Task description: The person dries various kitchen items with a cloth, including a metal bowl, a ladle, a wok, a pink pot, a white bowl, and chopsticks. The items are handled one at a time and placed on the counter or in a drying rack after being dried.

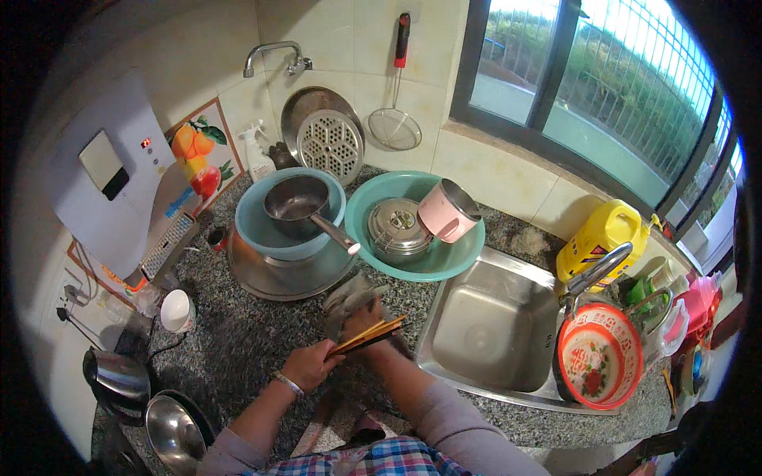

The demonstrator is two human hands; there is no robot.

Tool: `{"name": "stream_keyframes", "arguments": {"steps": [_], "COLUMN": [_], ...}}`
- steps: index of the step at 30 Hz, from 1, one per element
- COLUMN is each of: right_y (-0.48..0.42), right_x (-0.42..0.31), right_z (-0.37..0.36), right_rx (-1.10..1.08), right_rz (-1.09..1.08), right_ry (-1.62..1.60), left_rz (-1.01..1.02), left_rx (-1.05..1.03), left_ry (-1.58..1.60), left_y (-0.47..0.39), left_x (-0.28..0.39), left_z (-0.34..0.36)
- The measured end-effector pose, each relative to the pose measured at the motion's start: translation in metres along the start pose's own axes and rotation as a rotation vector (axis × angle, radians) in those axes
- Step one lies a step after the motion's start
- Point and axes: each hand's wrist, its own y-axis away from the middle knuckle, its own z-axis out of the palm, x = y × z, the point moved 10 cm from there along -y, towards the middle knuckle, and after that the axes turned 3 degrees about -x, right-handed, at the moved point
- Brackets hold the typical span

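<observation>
A bundle of chopsticks (370, 334), some light wood and some dark, is held by one end in my left hand (309, 364), which wears a bracelet (288, 385). The free ends slant up to the right, passing in front of my right wrist. Just beyond them my right hand (362, 324) grips a greyish cloth (348, 300) over the granite countertop (238, 351). Both cloth and fingers are blurred, so the exact grip does not show. To the right of this hand lies the stainless steel sink (491, 324).
Behind my hands stand a blue basin (250, 232) holding a saucepan (297, 199) and a green basin (357, 208) with a pink pot (446, 211). A red enamel basin (631, 357) overlaps the sink's right side. At left are a white cup (177, 310), an electric kettle (119, 378) and a metal bowl (172, 431).
</observation>
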Motion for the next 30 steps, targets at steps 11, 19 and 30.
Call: {"name": "stream_keyframes", "arguments": {"steps": [11, 19, 30], "right_y": [0.109, 0.092, 0.134], "right_x": [0.122, -0.027, -0.239], "right_z": [0.052, -0.041, -0.083], "right_rx": [-0.099, 0.154, -0.97], "right_rz": [0.376, -0.26, -0.191], "right_ry": [-0.344, -1.038, -2.214], "left_rz": [-0.179, -0.394, -0.519], "left_rx": [-0.039, 0.025, 0.56], "left_ry": [0.518, 1.136, 1.366], "left_y": [0.004, 0.042, 0.245], "left_x": [-0.012, 0.009, 0.058], "left_z": [0.016, 0.02, -0.044]}}
